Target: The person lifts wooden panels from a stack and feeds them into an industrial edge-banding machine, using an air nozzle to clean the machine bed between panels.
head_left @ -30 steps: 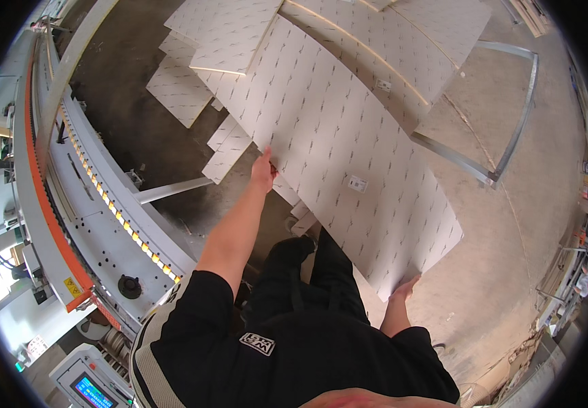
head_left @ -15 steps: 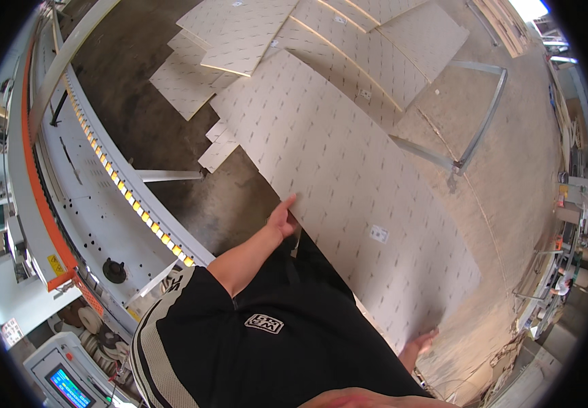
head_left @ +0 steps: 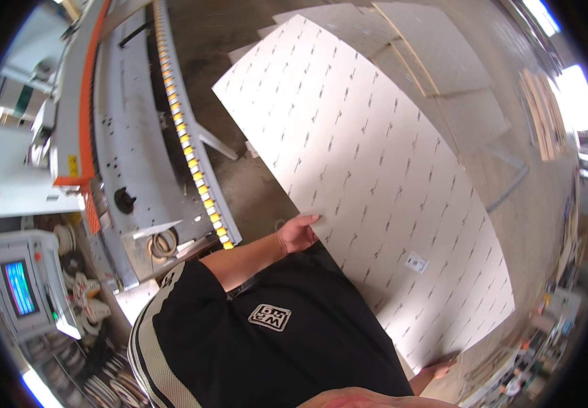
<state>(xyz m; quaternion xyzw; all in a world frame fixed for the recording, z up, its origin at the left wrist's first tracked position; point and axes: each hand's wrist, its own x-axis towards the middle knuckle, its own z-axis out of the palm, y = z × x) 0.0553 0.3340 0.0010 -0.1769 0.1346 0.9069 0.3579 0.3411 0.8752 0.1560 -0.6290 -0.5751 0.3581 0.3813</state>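
Observation:
A long, pale board (head_left: pixel 368 177), its film printed with rows of small dark marks, stretches across in front of me. My left hand (head_left: pixel 298 232) grips its near long edge, thumb on the top face and the other fingers partly hidden at the edge. At the lower right, my right hand (head_left: pixel 437 369) holds the short end, some of its fingers out of sight. A small white label (head_left: pixel 416 262) is stuck on the board's face near that end.
Left of me runs a long grey machine (head_left: pixel 130 115) with an orange rail and a row of yellow-and-white rollers (head_left: pixel 188 153). A control panel (head_left: pixel 22 285) with a lit screen stands lower left. More pale boards (head_left: pixel 437 47) lie on the floor beyond.
The held board now looks larger and closer, raised away from the boards on the floor. My view has turned, so the machine appears further right. Both hands keep their hold.

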